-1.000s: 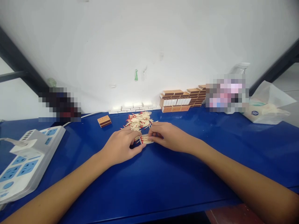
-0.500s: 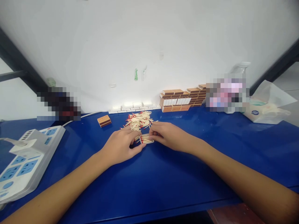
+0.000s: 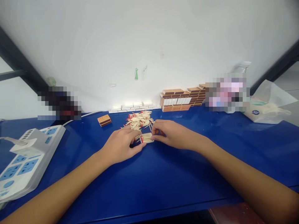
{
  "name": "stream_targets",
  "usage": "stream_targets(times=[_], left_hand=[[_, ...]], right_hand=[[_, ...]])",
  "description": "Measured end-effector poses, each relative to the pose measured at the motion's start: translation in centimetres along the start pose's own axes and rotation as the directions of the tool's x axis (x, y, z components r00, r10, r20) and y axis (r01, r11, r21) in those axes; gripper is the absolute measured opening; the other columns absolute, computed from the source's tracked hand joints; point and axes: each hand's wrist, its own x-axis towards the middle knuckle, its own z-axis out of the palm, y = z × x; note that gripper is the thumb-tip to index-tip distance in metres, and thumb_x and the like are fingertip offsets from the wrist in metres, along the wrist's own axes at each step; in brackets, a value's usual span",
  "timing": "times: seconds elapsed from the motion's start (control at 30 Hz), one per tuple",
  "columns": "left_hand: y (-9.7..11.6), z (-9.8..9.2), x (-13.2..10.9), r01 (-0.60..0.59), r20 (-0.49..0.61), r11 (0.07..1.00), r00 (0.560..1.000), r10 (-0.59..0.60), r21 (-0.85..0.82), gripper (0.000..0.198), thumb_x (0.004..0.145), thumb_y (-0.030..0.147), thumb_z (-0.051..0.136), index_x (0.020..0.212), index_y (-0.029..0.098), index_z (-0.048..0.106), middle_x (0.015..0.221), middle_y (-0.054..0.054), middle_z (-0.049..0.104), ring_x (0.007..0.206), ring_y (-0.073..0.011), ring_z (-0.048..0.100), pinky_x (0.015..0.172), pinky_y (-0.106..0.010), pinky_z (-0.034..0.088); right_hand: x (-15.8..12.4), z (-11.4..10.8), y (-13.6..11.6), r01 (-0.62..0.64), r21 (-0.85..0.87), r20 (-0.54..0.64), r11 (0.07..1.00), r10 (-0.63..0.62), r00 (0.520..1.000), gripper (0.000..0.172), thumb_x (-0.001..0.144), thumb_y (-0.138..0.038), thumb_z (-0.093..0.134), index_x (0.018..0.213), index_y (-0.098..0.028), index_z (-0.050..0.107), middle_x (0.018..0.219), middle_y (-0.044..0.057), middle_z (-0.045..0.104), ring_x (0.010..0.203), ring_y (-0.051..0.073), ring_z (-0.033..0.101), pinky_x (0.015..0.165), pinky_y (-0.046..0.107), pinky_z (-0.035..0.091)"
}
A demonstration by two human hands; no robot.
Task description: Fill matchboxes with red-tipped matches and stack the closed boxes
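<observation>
A small white matchbox tray (image 3: 149, 142) with red-tipped matches (image 3: 146, 137) lying side by side in it rests on the blue table. My left hand (image 3: 123, 143) grips the tray's left end, thumb along the near edge and fingers behind. At the tray's right end is my right hand (image 3: 167, 133), its fingers curled and its thumb at the edge; the exact contact is partly hidden. Just behind the tray spreads a loose heap of matches (image 3: 140, 118). One orange-brown matchbox (image 3: 104, 120) lies on the table to the left of the heap.
White trays (image 3: 133, 107) are stacked low along the wall. To their right stand stacked matchboxes (image 3: 176, 108). A white power strip (image 3: 50, 146) with a plugged-in adapter occupies the left side. A tissue pack (image 3: 263, 112) lies at the far right, beside a blurred-out object.
My right thumb has drawn back slightly to the right, from over the matches to the tray's end. My left hand keeps its place on the tray.
</observation>
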Motion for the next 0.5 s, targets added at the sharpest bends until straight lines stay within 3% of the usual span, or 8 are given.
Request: stream_targets(times=[0.2, 0.5], left_hand=[[-0.09, 0.05, -0.09, -0.005, 0.002, 1.0, 1.0, 0.005, 0.001, 0.03, 0.095, 0.044, 0.064, 0.11, 0.019, 0.073, 0.075, -0.002, 0.068, 0.076, -0.0204, 0.062, 0.07, -0.035, 0.049], [0.05, 0.03, 0.04, 0.003, 0.016, 1.0, 1.0, -0.003, -0.022, 0.029, 0.096, 0.045, 0.063, 0.106, 0.019, 0.071, 0.075, -0.002, 0.067, 0.073, -0.0194, 0.062, 0.077, -0.036, 0.051]], right_hand=[[0.04, -0.07, -0.07, -0.008, -0.014, 0.054, 1.0, 0.008, 0.999, 0.014, 0.1, -0.023, 0.061, 0.087, -0.018, 0.06, 0.089, 0.004, 0.064, 0.08, 0.016, 0.054, 0.071, 0.029, 0.038], [0.2, 0.67, -0.24, 0.038, 0.003, -0.029, 0.999, -0.038, 0.999, 0.01, 0.098, -0.018, 0.06, 0.088, -0.019, 0.059, 0.09, 0.004, 0.063, 0.079, 0.016, 0.053, 0.07, 0.028, 0.038]])
